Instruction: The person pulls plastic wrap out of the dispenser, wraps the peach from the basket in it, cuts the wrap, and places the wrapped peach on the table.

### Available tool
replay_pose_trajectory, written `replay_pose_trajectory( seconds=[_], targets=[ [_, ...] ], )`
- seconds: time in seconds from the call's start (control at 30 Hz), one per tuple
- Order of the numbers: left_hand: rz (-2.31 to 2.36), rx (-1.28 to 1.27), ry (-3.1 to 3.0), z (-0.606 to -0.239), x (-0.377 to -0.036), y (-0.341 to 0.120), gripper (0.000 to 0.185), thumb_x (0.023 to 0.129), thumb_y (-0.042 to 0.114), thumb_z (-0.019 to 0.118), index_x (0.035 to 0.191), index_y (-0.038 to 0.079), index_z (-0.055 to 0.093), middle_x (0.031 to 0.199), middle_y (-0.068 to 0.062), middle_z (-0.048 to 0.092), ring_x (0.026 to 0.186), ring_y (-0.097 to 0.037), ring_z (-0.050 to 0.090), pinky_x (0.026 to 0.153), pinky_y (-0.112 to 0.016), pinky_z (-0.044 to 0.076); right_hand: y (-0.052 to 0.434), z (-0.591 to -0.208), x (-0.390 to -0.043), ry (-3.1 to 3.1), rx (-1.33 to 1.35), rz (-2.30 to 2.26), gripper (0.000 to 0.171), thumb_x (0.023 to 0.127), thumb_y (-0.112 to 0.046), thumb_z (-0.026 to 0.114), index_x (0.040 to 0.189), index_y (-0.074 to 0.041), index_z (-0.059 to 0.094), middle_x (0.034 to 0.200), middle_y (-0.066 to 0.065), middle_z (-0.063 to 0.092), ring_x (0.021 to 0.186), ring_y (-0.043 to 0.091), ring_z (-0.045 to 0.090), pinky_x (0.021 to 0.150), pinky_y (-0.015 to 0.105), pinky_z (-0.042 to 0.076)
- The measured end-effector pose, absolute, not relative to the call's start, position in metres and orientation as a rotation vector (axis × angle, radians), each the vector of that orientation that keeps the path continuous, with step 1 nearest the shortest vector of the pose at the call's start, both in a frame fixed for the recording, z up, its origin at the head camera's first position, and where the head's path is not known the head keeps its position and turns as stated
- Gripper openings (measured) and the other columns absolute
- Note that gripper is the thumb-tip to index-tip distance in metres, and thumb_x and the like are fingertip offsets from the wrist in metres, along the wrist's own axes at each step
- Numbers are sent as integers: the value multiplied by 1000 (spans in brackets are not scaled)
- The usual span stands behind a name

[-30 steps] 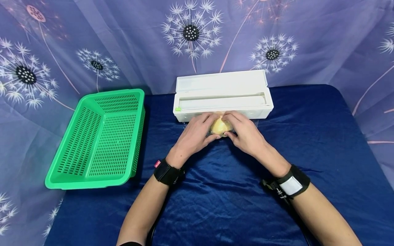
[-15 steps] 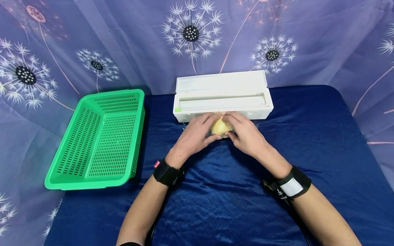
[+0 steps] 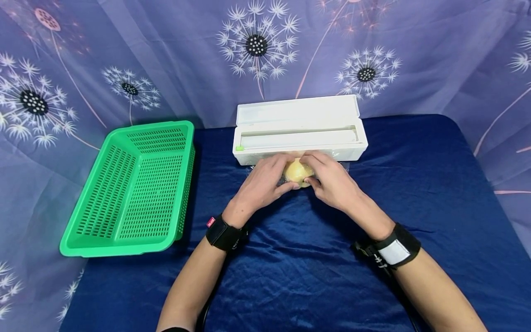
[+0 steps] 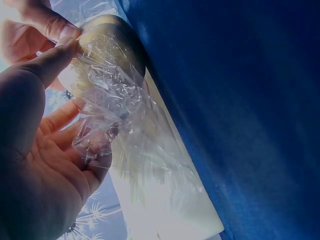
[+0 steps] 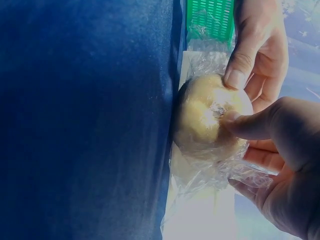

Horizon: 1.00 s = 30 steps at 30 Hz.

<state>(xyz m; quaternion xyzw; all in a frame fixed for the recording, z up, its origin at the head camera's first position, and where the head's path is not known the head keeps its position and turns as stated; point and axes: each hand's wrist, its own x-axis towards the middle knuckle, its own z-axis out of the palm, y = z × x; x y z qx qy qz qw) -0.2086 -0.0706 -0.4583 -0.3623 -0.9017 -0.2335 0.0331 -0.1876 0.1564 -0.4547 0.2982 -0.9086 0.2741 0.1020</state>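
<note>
Item 1: yellow round fruit [image 3: 297, 171], on blue cloth [image 3: 298, 258], centre of table, just in front of white wrap dispenser [image 3: 299, 133]. Sheathed in clear cling film [image 5: 210, 170]; film crinkled, bunched on far side, loose edges spread flat on cloth.

Item 2: left hand [image 3: 262, 182]. Cupped round fruit's left side, fingers curled over top, thumb tip pressed on film at near side. Gripping fruit + film. Black strap at wrist.

Item 3: right hand [image 3: 332, 180]. Cupped round fruit's right side, fingers curled over top, meeting left hand's; thumb pressed on film at near face (clear in right wrist view). Gripping fruit + film. Black strap w/ white patch at wrist.

Item 4: wrap dispenser, long white box, lid up, roll visible inside, small green tab at left end. Touching or nearly touching fingertips; cannot tell which.

Item 5: green basket [image 3: 124, 240], perforated plastic, left of table, well apart from hands.

Item 6: backdrop [image 3: 166, 60], purple fabric, dandelion print, behind + both sides.
</note>
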Motion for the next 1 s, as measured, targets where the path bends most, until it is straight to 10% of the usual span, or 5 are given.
replay_pose_trajectory(
  seconds=[1.0],
  targets=[
    [-748, -1093, -2793, -458, -207, -70, 52, 103, 38, 72, 142, 7, 56, 135, -11, 59, 107, -21, 63, 91, -35, 52, 159, -455, -188, -2758, 880, 779, 45, 94, 10, 67, 138, 9, 62, 143, 28, 59, 131, 43, 59, 100, 54, 54]
  ],
)
